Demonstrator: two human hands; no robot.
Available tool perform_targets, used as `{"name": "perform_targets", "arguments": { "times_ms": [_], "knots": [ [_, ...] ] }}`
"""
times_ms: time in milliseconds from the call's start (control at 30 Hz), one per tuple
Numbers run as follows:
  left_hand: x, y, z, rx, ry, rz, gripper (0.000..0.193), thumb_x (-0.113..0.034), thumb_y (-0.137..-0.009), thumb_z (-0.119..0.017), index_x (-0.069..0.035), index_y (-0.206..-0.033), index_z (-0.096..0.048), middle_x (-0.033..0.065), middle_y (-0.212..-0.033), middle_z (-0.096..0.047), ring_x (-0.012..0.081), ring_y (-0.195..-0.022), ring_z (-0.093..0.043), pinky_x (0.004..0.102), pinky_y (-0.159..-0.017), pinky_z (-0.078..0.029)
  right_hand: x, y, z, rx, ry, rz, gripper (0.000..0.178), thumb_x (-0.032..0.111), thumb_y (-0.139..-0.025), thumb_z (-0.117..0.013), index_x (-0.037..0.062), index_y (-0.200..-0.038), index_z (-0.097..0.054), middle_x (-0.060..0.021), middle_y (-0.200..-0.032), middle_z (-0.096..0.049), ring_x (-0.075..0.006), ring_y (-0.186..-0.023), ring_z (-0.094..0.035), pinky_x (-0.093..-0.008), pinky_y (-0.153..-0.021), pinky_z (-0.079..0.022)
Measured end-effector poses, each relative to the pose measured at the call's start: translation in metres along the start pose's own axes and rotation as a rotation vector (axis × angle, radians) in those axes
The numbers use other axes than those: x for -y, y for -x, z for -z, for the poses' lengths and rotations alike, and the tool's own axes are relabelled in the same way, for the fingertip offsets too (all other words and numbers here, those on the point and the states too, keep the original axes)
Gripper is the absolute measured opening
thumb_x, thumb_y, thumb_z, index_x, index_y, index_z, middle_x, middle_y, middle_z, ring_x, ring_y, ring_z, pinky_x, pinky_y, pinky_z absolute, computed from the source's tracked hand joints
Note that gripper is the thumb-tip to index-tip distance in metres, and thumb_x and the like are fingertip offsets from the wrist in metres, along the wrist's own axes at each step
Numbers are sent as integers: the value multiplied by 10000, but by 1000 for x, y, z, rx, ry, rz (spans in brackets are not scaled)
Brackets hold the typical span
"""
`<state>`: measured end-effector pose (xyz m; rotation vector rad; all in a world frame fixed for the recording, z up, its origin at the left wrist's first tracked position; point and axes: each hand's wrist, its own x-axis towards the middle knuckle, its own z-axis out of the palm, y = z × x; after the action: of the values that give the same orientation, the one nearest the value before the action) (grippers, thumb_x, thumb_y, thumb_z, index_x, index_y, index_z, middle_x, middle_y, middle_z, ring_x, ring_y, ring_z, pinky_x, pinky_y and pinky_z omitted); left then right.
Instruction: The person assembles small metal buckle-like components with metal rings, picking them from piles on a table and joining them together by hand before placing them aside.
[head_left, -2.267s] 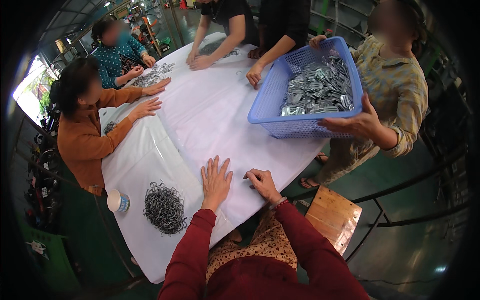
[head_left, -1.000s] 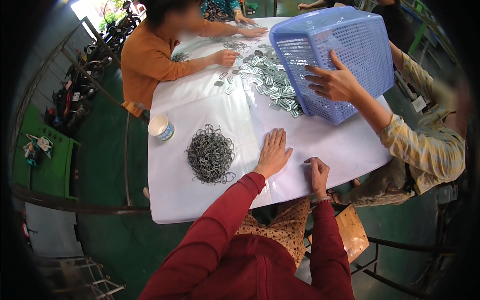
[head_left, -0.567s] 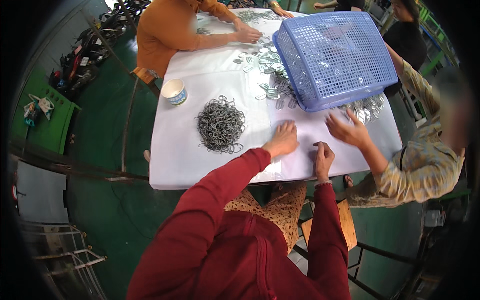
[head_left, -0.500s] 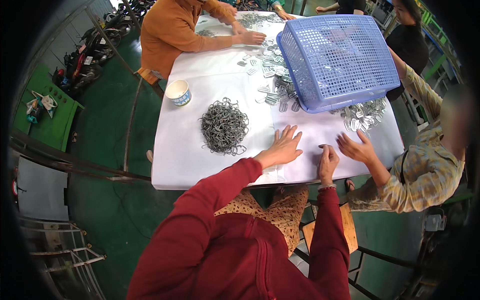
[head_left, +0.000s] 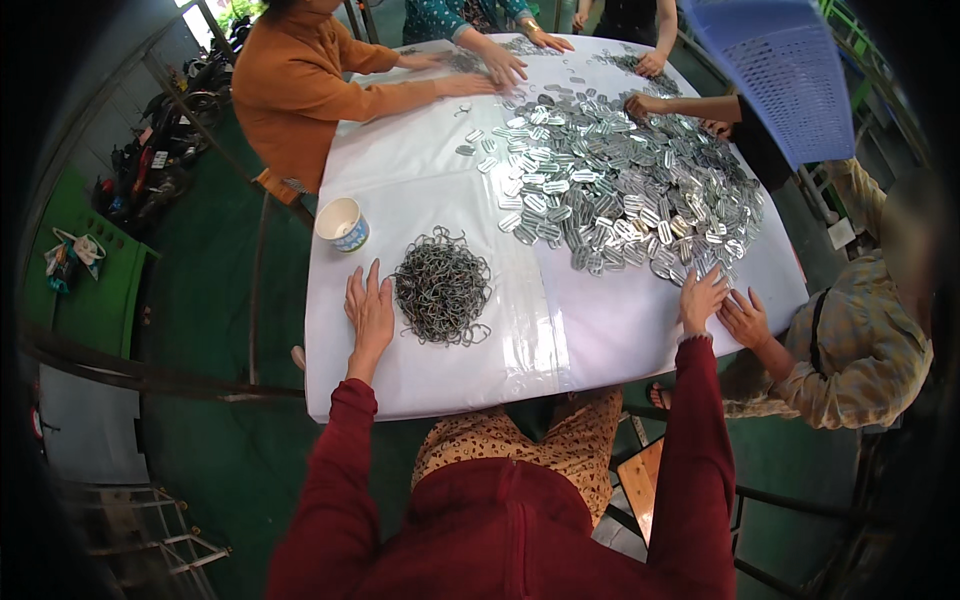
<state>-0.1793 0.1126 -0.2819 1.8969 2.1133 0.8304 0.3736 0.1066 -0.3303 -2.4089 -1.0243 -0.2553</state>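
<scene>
My left hand rests at the left side of a round heap of dark metal hooks, its fingers stretched out and holding nothing. Over on the right, my right hand lies palm down with fingers spread, touching the near edge of a wide pile of flat, oval, slotted metal pieces. A co-worker's hand is close beside it. Whether any piece lies under my right palm is hidden. A white paper cup with blue print stands beyond my left hand.
A blue plastic basket is held up over the table's far right. The white-covered table has co-workers around it, their hands among small metal parts. A wooden stool stands below the right edge. Motorbikes are parked far left.
The blue basket has been lifted up and right, uncovering the spread pile of slotted pieces. My left hand has moved left past the hooks; my right hand has moved right and forward and opened out.
</scene>
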Motion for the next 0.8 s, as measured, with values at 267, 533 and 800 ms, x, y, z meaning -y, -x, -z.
{"name": "perform_targets", "arguments": {
  "times_ms": [267, 533, 800],
  "knots": [
    [-1, 13, -38, -44, -127, -83, 422, -277, -990, -316, -139, -1385, -374, 130, -1404, -361, 290, -1340, -250, 486, -1080, -144, -1, -58, -42, 1, -198, -43, 567, 440, -939, -359, 69, -1368, -369, -338, -1269, -409, -480, -1211, -338, -521, -1030, -254],
    [3, 9, -35, 5, -172, -108, 429, -238, -983, -326, -128, -1397, -350, 125, -1420, -339, 291, -1336, -255, 492, -1082, -129, 83, -14, -57, -45, -406, -50, 543, 398, -938, -396, 32, -1339, -392, -320, -1300, -371, -452, -1186, -352, -499, -1018, -257],
    [9, 7, -39, -33, -177, -135, 422, -247, -985, -327, -130, -1390, -360, 121, -1407, -362, 291, -1327, -278, 496, -1074, -137, 112, 36, -4, 283, -912, 122, 503, 330, -975, -365, -21, -1332, -413, -232, -1355, -397, -327, -1268, -354, -384, -1058, -258]
  ]
}}
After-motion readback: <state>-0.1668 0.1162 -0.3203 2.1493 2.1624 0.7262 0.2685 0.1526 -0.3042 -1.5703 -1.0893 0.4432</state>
